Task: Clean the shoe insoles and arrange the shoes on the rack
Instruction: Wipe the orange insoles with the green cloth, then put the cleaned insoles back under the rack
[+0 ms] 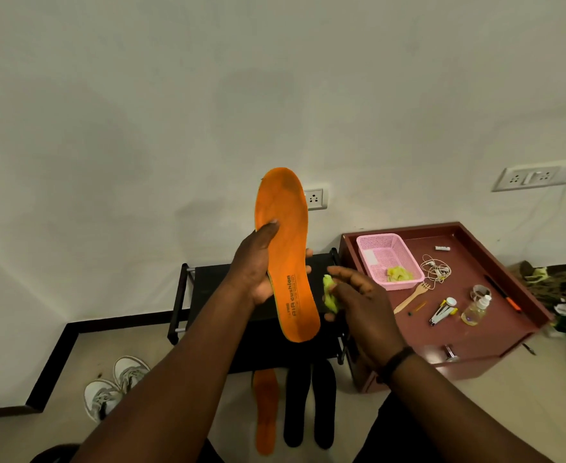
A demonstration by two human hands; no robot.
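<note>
Left hand grips orange insole, held upright. Right hand fingers pinch yellow-green cloth just beside it, above black rack.

A plain white wall fills the upper frame, with a socket at centre. Lower right stands a reddish cabinet on beige floor.

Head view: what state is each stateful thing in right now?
Orange foam insole: held upright, printed side facing the camera.
Left hand: grips the insole's middle.
Right hand: pinches a yellow-green cloth beside the insole, apart from it.
Second orange insole: flat on floor.
Two black insoles: flat on floor.
White sneakers: on floor, off the black rack.
</note>
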